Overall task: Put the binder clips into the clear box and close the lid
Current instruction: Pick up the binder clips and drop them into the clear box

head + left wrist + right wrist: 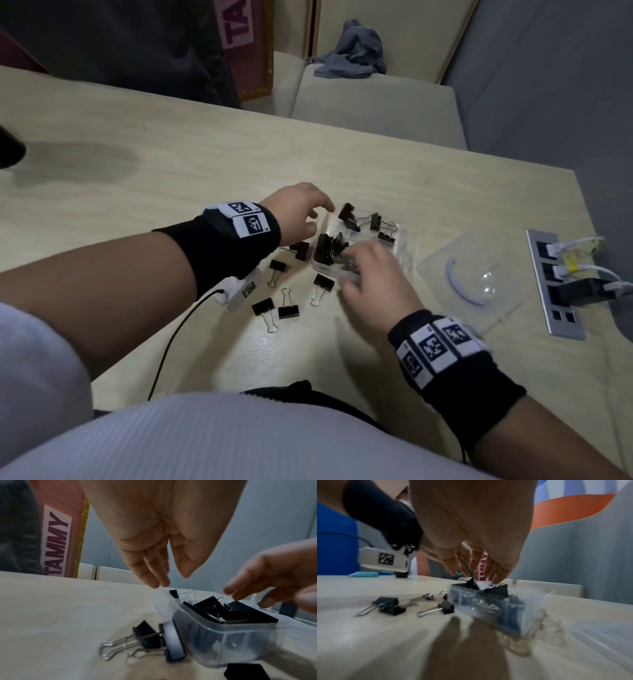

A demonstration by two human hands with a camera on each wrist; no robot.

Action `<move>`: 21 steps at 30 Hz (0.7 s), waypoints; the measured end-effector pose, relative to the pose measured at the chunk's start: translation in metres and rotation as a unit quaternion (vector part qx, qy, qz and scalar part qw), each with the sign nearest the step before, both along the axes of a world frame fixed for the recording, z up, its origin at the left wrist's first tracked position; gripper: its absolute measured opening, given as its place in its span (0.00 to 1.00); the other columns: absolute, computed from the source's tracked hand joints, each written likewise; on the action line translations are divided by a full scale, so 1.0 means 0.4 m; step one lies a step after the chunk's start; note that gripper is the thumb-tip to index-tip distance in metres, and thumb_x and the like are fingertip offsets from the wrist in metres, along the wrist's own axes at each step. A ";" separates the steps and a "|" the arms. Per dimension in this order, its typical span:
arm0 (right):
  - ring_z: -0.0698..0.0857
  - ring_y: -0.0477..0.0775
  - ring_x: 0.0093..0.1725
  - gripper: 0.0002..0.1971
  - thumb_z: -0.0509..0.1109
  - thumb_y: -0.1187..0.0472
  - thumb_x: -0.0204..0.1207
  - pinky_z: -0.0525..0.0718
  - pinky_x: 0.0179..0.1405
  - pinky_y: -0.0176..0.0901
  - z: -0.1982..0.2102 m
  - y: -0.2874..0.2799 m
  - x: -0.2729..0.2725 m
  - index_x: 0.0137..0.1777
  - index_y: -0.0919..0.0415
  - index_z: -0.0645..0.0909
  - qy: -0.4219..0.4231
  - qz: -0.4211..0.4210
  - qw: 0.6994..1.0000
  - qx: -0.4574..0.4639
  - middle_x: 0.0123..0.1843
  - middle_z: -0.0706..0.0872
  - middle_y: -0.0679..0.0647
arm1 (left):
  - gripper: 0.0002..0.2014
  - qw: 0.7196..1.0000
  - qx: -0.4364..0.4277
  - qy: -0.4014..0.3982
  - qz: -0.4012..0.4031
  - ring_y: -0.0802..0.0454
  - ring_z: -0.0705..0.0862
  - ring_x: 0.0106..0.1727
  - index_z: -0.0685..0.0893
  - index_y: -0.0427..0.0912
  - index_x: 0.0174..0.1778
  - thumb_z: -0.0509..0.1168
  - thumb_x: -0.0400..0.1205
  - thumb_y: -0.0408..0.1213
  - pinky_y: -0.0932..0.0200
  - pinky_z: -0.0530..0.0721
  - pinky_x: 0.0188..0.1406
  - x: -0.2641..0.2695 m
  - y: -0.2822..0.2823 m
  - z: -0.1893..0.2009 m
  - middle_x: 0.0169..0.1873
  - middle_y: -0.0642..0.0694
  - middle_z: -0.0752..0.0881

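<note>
- Clear box (363, 240): rectangular, thin transparent plastic with rounded corners, sitting open on the desk (171, 164) between the two hands; part-filled with black clips, some poking above the rim.
- Binder clips (289, 310): black folded-metal bodies, triangular in section, with silver wire handles. Several are in the box, and about half a dozen lie loose on the desk just left of and in front of it.
- Left hand (301, 212): at the box's left end, fingers (154, 580) straight and loosely spread, tips at the rim; holds nothing that I can see.
- Right hand (373, 274): low over the near side of the box, fingers relaxed and apart, no clip clearly pinched; the view is blurred.
- Step in hand, as I judge it: dropping clips in. Best done with the left hand steadying the light box, clips laid flat with handles folded, or the heap will stand proud and foul the lid.
- Lid (469, 284): clear flat sheet with a domed centre, lying on the desk right of the box, apart from it.
- Desk: pale wood-grain laminate, smooth.
- Socket strip (555, 284): grey metal, set in the desk at the right, with white cables plugged in.
</note>
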State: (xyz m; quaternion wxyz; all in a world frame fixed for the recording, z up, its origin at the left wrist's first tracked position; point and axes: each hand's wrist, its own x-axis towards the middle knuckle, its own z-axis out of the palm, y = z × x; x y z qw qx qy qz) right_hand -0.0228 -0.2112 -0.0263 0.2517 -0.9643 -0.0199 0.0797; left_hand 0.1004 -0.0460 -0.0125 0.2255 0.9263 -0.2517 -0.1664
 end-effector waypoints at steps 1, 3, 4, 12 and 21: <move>0.73 0.47 0.66 0.18 0.64 0.55 0.79 0.70 0.68 0.39 -0.003 0.017 -0.015 0.68 0.53 0.75 -0.009 0.030 1.000 -0.004 0.67 0.74 0.48 | 0.20 1.000 0.003 -0.006 0.010 0.54 0.87 0.58 0.83 0.48 0.65 0.65 0.78 0.29 0.63 0.78 0.53 0.000 0.015 -0.003 0.65 0.48 0.79; 0.73 0.45 0.65 0.15 0.62 0.56 0.80 0.73 0.68 0.39 -0.014 0.046 -0.037 0.67 0.50 0.76 -0.005 0.098 0.995 -0.017 0.66 0.75 0.45 | 0.17 0.999 0.024 -0.012 0.027 0.52 0.87 0.55 0.83 0.50 0.63 0.65 0.79 0.32 0.61 0.80 0.53 -0.003 0.044 -0.008 0.62 0.48 0.79; 0.73 0.45 0.68 0.16 0.61 0.57 0.80 0.73 0.70 0.43 -0.025 0.057 -0.044 0.68 0.50 0.75 0.007 0.130 0.991 -0.029 0.68 0.76 0.45 | 0.16 0.998 0.049 -0.012 0.028 0.51 0.86 0.54 0.83 0.51 0.62 0.65 0.79 0.34 0.58 0.82 0.54 -0.006 0.058 -0.012 0.61 0.48 0.80; 0.59 0.59 0.80 0.30 0.60 0.69 0.78 0.66 0.77 0.53 -0.091 0.062 -0.054 0.80 0.55 0.61 0.064 0.186 0.970 -0.145 0.84 0.58 0.55 | 0.28 0.963 0.262 -0.024 -0.058 0.44 0.77 0.65 0.69 0.61 0.76 0.65 0.78 0.45 0.48 0.83 0.55 -0.067 0.126 -0.078 0.68 0.50 0.74; 0.72 0.63 0.66 0.24 0.60 0.70 0.76 0.80 0.59 0.54 -0.098 0.023 -0.064 0.71 0.55 0.69 0.079 0.119 0.973 -0.181 0.69 0.72 0.56 | 0.23 0.966 0.242 -0.053 -0.078 0.43 0.76 0.65 0.71 0.55 0.73 0.63 0.80 0.45 0.48 0.81 0.54 -0.080 0.063 -0.098 0.67 0.49 0.75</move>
